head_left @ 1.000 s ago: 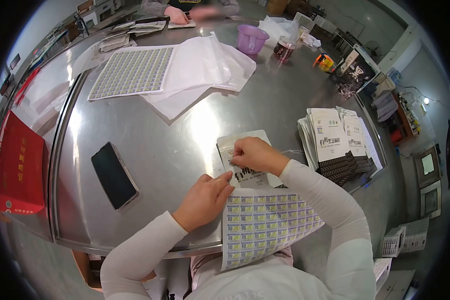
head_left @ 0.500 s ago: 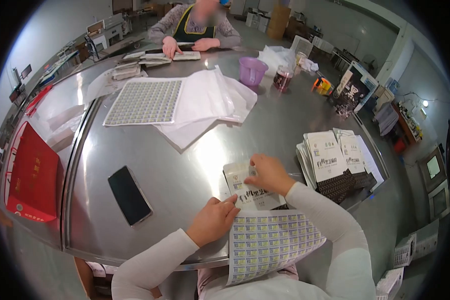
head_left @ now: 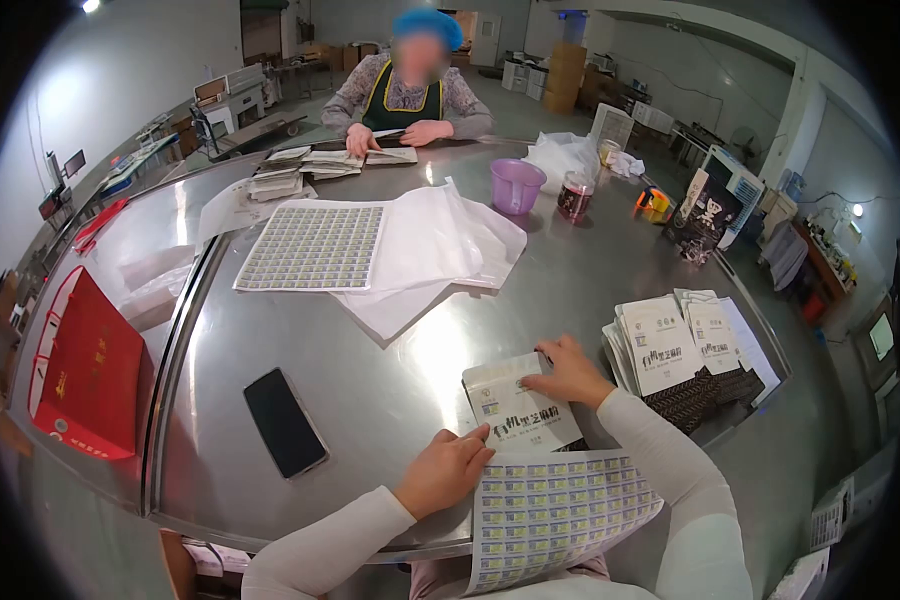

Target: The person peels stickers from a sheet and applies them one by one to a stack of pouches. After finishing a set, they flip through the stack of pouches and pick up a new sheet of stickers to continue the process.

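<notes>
A pale flat pouch [head_left: 530,425] with dark lettering lies on the steel table in front of me. My right hand [head_left: 573,374] is at its upper right, thumb on the printed face and bent fingers around the top edge. At the pouch's lower left corner, my left hand [head_left: 442,474] has its fingers curled, fingertips against the edge; their undersides are hidden. A sheet of small yellow-green and purple stickers [head_left: 562,515] sits just below the pouch and hangs over the table's near edge, its upper left corner beside my left hand.
Left stand a black phone [head_left: 285,422] and a red gift bag [head_left: 90,370]. Stacked pouches [head_left: 660,345] are at right. Beyond lie another sticker sheet [head_left: 315,245], white paper [head_left: 430,240], a purple cup [head_left: 516,187] and a jar [head_left: 575,196]. Across, a person [head_left: 410,100] handles pouches.
My view has tilted up, so the table and everything on it appear lower and slightly further right. Both hands stay at the same pouch, with little change in their grip.
</notes>
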### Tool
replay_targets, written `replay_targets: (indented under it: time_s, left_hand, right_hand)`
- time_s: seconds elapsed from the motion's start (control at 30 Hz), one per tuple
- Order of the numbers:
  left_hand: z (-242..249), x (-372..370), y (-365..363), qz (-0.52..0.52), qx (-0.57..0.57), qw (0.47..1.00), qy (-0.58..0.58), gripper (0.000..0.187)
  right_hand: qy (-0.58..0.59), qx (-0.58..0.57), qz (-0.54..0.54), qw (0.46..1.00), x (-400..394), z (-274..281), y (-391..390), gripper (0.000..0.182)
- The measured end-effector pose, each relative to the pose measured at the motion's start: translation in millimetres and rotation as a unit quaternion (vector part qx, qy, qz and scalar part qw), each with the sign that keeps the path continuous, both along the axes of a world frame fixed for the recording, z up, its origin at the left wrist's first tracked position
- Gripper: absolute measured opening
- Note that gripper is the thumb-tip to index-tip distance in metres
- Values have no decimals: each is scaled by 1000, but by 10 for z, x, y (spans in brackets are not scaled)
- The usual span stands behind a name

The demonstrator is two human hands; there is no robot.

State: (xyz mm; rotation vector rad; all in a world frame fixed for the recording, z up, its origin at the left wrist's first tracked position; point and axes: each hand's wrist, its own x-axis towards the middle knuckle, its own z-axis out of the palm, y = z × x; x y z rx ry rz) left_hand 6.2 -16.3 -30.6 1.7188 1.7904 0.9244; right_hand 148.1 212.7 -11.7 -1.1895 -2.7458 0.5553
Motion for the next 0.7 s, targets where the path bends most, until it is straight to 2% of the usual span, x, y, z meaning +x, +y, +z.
replay_targets:
  time_s: [0.03, 0.13, 0.2, 0.23, 0.33, 0.43, 0.53, 0.63, 0.7]
  left_hand:
    - [5, -4, 2, 1, 0, 1000, 2, 41]
    - [-67, -24, 20, -11, 10, 1000, 2, 41]
    - [-44, -16, 19, -7, 35, 999, 3, 28]
    - [-36, -9, 13, -5, 45, 999, 2, 28]
    - [-26, -16, 15, -7, 44, 999, 1, 28]
    - [11, -10, 5, -11, 47, 999, -11, 28]
    - [39, -16, 4, -16, 47, 999, -9, 30]
    - [13, -48, -8, 0, 2, 999, -50, 38]
    - [53, -93, -18, -9, 12, 998, -68, 35]
  right_hand:
    - [-5, -32, -3, 999, 4, 6, 40, 71]
    - [71, -21, -7, 997, 49, -59, 48, 52]
    - [135, -36, -32, 990, 45, -53, 32, 39]
    - [166, -45, -45, 984, 47, -47, 19, 33]
    - [204, -143, -71, 966, 60, 14, 30, 22]
    - [269, -234, -58, 933, 120, 4, -39, 27]
    - [298, -211, -29, 931, 192, -53, -211, 27]
    - [377, -318, -18, 870, 331, -6, -268, 24]
    - [397, -292, -26, 870, 543, 196, -95, 22]
